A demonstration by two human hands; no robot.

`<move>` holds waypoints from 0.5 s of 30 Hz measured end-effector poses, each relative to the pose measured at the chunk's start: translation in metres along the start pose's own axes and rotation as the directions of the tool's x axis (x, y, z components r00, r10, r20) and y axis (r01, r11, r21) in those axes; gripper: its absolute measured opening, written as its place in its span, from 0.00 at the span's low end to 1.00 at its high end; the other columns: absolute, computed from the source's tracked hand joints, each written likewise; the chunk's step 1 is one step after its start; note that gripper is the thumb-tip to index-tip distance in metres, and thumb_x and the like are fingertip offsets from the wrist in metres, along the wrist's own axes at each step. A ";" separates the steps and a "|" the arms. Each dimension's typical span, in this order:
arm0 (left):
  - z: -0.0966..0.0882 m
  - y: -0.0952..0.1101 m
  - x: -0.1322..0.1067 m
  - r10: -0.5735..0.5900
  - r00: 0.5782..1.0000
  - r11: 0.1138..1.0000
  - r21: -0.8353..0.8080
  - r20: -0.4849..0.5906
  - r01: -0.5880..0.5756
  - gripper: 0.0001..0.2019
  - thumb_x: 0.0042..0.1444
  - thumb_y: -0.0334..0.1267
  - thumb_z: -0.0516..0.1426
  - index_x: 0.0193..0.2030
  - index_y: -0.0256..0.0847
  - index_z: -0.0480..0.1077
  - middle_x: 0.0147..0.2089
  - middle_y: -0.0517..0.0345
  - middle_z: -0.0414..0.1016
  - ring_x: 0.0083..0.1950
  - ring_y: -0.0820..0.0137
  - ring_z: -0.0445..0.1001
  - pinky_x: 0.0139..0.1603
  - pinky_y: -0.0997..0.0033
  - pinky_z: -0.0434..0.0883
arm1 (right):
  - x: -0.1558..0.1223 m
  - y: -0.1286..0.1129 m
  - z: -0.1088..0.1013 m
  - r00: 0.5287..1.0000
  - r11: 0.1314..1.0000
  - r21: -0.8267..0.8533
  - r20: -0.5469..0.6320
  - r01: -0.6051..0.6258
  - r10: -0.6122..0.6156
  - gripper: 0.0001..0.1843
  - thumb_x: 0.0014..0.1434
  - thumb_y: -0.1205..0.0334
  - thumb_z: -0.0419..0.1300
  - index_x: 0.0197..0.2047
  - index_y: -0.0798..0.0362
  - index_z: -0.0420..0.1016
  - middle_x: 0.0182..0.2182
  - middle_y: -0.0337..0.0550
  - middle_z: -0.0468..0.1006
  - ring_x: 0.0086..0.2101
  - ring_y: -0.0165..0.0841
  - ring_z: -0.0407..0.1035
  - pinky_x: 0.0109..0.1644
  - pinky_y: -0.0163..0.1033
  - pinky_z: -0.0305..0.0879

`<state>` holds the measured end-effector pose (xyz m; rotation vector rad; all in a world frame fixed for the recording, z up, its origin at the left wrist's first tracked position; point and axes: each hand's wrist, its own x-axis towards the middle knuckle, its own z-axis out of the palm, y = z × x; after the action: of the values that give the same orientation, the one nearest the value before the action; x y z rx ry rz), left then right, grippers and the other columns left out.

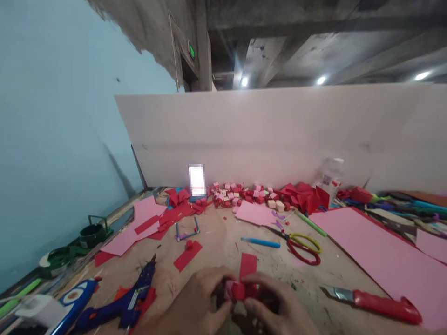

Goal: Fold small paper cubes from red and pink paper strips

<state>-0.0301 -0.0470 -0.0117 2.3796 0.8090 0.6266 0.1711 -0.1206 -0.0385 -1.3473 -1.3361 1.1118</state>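
Observation:
At the front middle, a small red-and-pink paper cube (238, 291) is pinched between my two hands. My left hand (200, 300) has its thumb and fingers closed on the cube's pink side. On the red side, the fingertips of my right hand (275, 302) grip it. A red paper strip (248, 265) lies just beyond my fingers. To the left rests another red strip (188, 256) with a small red piece on it. A blue pen (260, 242) and scissors (303, 249) with yellow and red handles lie farther out.
A blue glue gun (134, 295) lies at left, a red-handled knife (380, 304) at right. Several small cubes (240, 193) are heaped along the white board (265, 135). Pink sheets (370, 251), a clear bottle (331, 179) and a bright phone screen (197, 180) surround the work area.

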 end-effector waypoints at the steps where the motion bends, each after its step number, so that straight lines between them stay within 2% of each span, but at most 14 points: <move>1: -0.001 0.003 0.000 0.007 1.000 1.000 -0.018 0.000 -0.007 0.08 0.58 0.32 0.59 0.45 0.43 0.73 0.41 0.58 0.81 0.40 0.68 0.77 0.43 0.73 0.71 | -0.002 -0.004 0.000 1.000 1.000 0.029 -0.001 0.003 -0.003 0.25 0.58 0.42 0.67 0.49 0.52 0.82 0.34 0.46 0.83 0.32 0.37 0.76 0.35 0.38 0.70; 3: -0.003 0.005 0.002 0.012 1.000 0.998 -0.065 0.011 -0.011 0.05 0.59 0.34 0.59 0.43 0.42 0.72 0.38 0.59 0.80 0.38 0.69 0.77 0.41 0.73 0.70 | -0.003 -0.011 0.000 1.000 0.992 0.128 0.000 -0.008 0.008 0.25 0.59 0.43 0.66 0.51 0.53 0.81 0.39 0.49 0.84 0.35 0.38 0.77 0.37 0.39 0.71; 5: -0.004 0.005 0.005 0.011 1.000 0.995 -0.104 0.021 -0.009 0.05 0.61 0.35 0.60 0.44 0.42 0.72 0.40 0.60 0.79 0.40 0.69 0.77 0.42 0.72 0.71 | -0.003 -0.017 -0.001 1.000 0.977 0.211 0.017 -0.029 0.026 0.20 0.58 0.47 0.68 0.48 0.53 0.81 0.38 0.47 0.85 0.37 0.38 0.78 0.41 0.39 0.72; 7: -0.004 0.003 0.007 0.015 0.999 0.993 -0.118 0.036 -0.011 0.06 0.62 0.35 0.60 0.46 0.43 0.72 0.42 0.60 0.80 0.43 0.69 0.78 0.45 0.71 0.71 | -0.002 -0.020 -0.001 0.999 0.976 0.219 0.037 -0.012 0.004 0.16 0.58 0.51 0.69 0.45 0.52 0.83 0.36 0.45 0.85 0.39 0.38 0.78 0.44 0.40 0.72; 11: -0.003 -0.001 0.007 0.044 0.997 0.992 -0.124 0.068 -0.035 0.10 0.64 0.37 0.61 0.52 0.45 0.72 0.47 0.60 0.80 0.47 0.67 0.78 0.48 0.69 0.71 | -0.001 -0.019 -0.001 0.998 0.974 0.219 0.038 -0.063 0.056 0.13 0.59 0.53 0.69 0.43 0.52 0.82 0.34 0.43 0.84 0.33 0.33 0.75 0.37 0.37 0.69; 15: 0.000 -0.003 0.004 0.091 0.995 0.993 -0.079 0.048 -0.087 0.14 0.65 0.34 0.60 0.57 0.47 0.69 0.50 0.60 0.80 0.49 0.68 0.78 0.51 0.69 0.72 | -0.002 -0.019 -0.003 0.996 0.976 0.202 0.052 -0.081 0.072 0.16 0.59 0.53 0.68 0.48 0.52 0.81 0.36 0.44 0.84 0.33 0.34 0.75 0.37 0.37 0.69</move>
<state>-0.0290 -0.0421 -0.0125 2.3616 0.6482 0.6179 0.1709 -0.1224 -0.0197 -1.2377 -1.1745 1.3002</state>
